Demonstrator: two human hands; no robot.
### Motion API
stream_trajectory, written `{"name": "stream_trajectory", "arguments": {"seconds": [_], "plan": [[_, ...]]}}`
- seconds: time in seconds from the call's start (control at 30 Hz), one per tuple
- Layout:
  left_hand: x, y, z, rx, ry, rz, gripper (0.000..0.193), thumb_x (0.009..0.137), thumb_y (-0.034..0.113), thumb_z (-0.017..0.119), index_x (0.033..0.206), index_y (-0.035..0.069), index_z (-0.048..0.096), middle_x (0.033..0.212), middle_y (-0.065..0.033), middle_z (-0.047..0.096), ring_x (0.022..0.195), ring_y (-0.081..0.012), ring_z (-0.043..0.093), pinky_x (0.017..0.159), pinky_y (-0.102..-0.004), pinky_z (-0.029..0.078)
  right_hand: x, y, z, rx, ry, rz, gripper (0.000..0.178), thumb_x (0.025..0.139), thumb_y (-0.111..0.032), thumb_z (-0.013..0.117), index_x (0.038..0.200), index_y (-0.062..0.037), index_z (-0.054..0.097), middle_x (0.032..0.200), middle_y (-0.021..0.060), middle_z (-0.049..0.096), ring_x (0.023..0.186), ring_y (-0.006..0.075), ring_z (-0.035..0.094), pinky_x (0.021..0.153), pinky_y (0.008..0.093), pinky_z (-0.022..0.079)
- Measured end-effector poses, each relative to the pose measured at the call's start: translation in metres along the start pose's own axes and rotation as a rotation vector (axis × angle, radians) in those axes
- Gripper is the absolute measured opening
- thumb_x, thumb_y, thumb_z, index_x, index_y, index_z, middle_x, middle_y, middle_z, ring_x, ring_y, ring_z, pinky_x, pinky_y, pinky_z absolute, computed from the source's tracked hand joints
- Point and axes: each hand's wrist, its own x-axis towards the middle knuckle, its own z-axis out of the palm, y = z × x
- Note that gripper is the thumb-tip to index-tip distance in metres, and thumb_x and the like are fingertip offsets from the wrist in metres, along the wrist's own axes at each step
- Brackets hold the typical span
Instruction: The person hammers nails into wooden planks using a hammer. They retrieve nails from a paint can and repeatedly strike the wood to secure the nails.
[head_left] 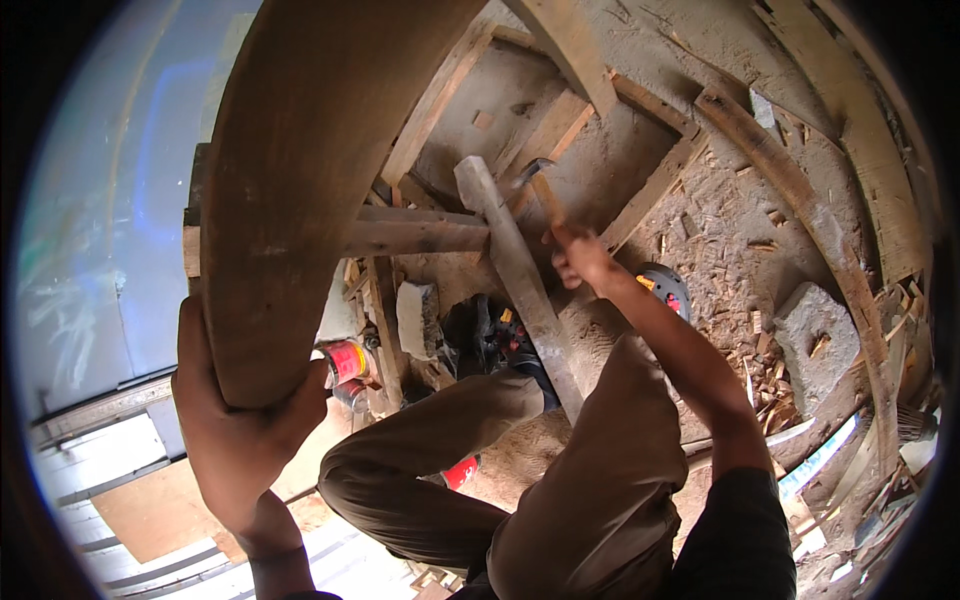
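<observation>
the left hand point(240, 420) wraps tight around the end of a curved plank point(300, 180); the right hand point(580, 258) is closed on a hammer handle point(548, 200) beside a grey post point(515, 270).

Plank point(300, 170), post point(520, 270) crowd hand point(580, 258); right side open.

Curved plank point(300, 150) cut off at top edge.

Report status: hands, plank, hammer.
Left hand gripping curved plank from below. Right hand holding hammer, raised near grey post. Crossbeam beside post.
</observation>
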Motion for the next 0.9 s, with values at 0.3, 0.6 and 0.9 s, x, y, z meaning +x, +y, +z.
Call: {"name": "stream_trajectory", "arguments": {"seconds": [0.3, 0.6, 0.9], "plan": [[-0.002, 0.002, 0.001, -0.048, -0.021, 0.017, 0.062, 0.066, 0.003, 0.078, 0.122, 0.001, 0.051, 0.093, -0.0114, 0.066, 0.080, -0.0182, 0.060, 0.075, -0.0310, 0.051, 0.000, 0.008, 0.025, 0.282, 0.350, -0.317, 0.041, 0.105, -0.052, 0.041, 0.104, -0.0112, 0.046, 0.063, -0.0009, 0.036, 0.045, 0.0100, 0.031, 0.040, 0.0289, 0.030], [-0.005, -0.001, 0.000, -0.015, 0.030, 0.047, 0.063, 0.066, 0.003, 0.078, 0.123, 0.001, 0.050, 0.095, -0.0118, 0.065, 0.079, -0.0188, 0.058, 0.075, -0.0312, 0.051, 0.006, 0.001, 0.012, 0.263, 0.327, -0.278, 0.037, 0.105, -0.049, 0.041, 0.098, -0.0136, 0.047, 0.061, -0.0019, 0.037, 0.043, 0.0090, 0.032, 0.038, 0.0273, 0.027], [-0.003, 0.002, -0.001, -0.004, -0.009, 0.035, 0.066, 0.066, 0.003, 0.078, 0.125, 0.001, 0.050, 0.096, -0.0122, 0.064, 0.082, -0.0189, 0.058, 0.078, -0.0316, 0.050, -0.014, -0.037, 0.012, 0.172, 0.107, -0.202, 0.045, 0.104, -0.053, 0.044, 0.100, -0.0084, 0.049, 0.066, -0.0002, 0.039, 0.047, 0.0086, 0.032, 0.040, 0.0264, 0.027]]}}
